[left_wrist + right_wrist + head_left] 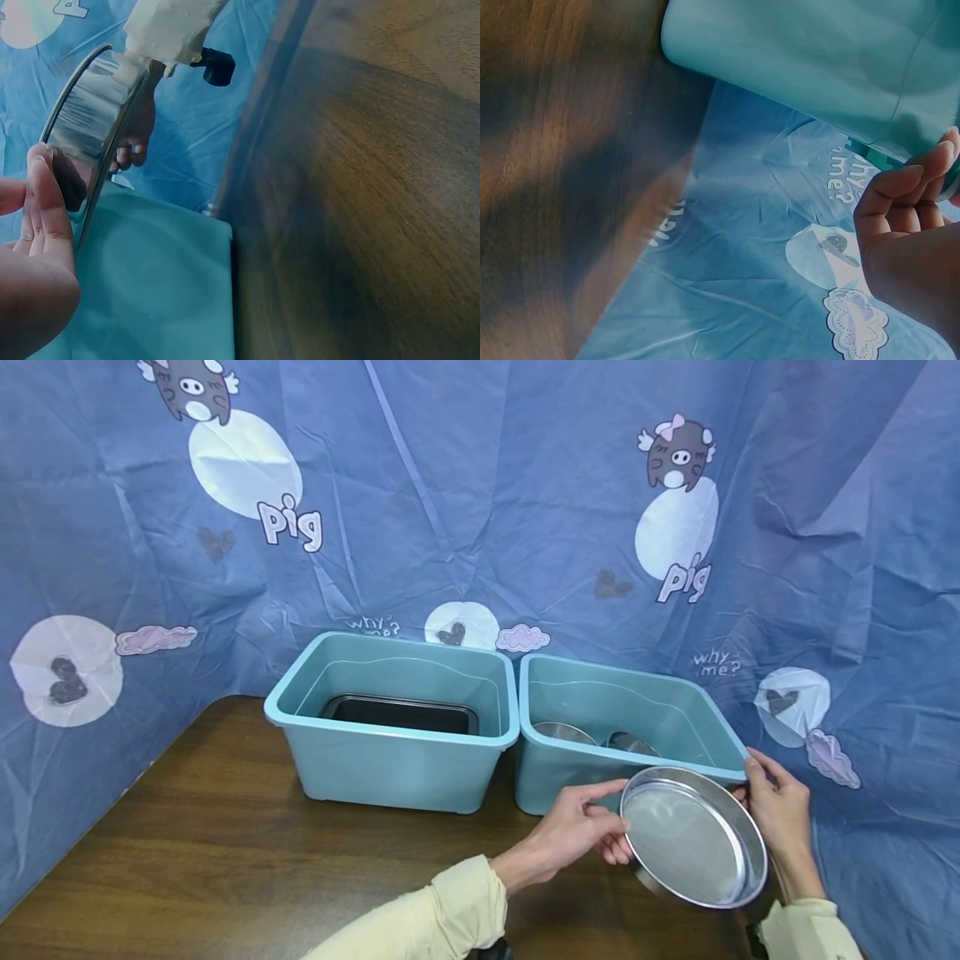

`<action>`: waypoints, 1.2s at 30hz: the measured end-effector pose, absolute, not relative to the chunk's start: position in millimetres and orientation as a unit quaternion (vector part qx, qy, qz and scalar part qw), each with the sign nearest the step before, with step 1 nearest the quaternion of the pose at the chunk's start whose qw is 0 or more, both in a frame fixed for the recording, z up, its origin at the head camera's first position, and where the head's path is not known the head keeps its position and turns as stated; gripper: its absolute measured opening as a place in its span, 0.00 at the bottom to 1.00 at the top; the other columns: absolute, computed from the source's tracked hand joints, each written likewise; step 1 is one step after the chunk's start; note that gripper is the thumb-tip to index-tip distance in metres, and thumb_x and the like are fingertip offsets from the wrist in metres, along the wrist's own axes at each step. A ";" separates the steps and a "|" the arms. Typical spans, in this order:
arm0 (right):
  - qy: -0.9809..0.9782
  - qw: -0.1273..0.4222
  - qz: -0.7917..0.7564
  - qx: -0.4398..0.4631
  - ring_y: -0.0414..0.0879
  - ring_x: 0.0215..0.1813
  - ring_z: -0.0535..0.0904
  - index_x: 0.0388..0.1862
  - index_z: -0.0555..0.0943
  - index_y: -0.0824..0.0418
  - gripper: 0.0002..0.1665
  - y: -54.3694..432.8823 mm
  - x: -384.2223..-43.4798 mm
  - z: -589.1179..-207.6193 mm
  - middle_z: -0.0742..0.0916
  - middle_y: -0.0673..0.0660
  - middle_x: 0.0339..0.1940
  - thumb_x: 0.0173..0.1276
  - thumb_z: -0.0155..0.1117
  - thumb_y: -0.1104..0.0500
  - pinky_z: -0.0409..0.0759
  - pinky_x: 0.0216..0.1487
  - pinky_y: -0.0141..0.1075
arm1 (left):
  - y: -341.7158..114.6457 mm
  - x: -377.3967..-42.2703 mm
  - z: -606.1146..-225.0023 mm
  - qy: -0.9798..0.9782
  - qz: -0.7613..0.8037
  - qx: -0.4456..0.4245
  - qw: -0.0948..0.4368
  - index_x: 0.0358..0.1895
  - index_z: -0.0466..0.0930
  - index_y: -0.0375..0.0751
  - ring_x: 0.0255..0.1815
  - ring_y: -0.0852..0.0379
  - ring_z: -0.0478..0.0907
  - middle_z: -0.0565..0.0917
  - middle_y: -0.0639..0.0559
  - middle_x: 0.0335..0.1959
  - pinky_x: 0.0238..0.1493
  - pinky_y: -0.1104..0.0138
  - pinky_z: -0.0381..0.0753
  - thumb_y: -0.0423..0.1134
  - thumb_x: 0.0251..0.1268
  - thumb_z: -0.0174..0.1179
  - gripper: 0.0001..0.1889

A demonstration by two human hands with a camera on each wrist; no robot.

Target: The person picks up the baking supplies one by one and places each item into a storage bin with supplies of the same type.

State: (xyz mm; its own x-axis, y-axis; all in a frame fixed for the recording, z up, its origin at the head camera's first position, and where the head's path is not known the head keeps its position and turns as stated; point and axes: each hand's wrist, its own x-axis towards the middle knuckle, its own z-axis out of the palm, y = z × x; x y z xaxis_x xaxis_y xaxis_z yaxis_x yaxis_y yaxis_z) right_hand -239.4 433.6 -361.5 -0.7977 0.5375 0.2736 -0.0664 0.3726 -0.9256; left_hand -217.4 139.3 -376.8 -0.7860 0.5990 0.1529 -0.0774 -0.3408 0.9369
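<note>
My left hand (573, 831) pinches the near-left rim of a shallow round metal sieve (686, 843), its thumb and fingers at the edge. The sieve is tilted, its open side facing up toward the head camera, in front of the right teal bin (630, 672). In the left wrist view the sieve's shiny side wall (94, 101) shows beyond the fingertips. My right hand (780, 810) grips that bin's rim at its front right corner; in the right wrist view its curled fingers (904, 191) are at the bin's edge.
Inside the right bin lie a round metal piece (564, 732) and a dark metallic item (632, 743), partly hidden by the front wall. A second teal bin (397, 772) on the left holds a black baking tray (401, 714). A blue printed curtain (465, 510) hangs behind the wooden table (225, 843).
</note>
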 end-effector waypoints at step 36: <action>-0.821 0.288 0.471 -0.148 0.21 0.30 0.75 0.68 0.77 0.73 0.26 438.5 -236.4 -361.4 0.78 0.24 0.25 0.81 0.54 0.56 0.73 0.32 0.19 | 138.2 -219.0 -365.4 0.507 0.799 0.250 0.207 0.73 0.72 0.35 0.21 0.59 0.82 0.84 0.45 0.22 0.24 0.73 0.82 0.22 0.68 0.59 0.30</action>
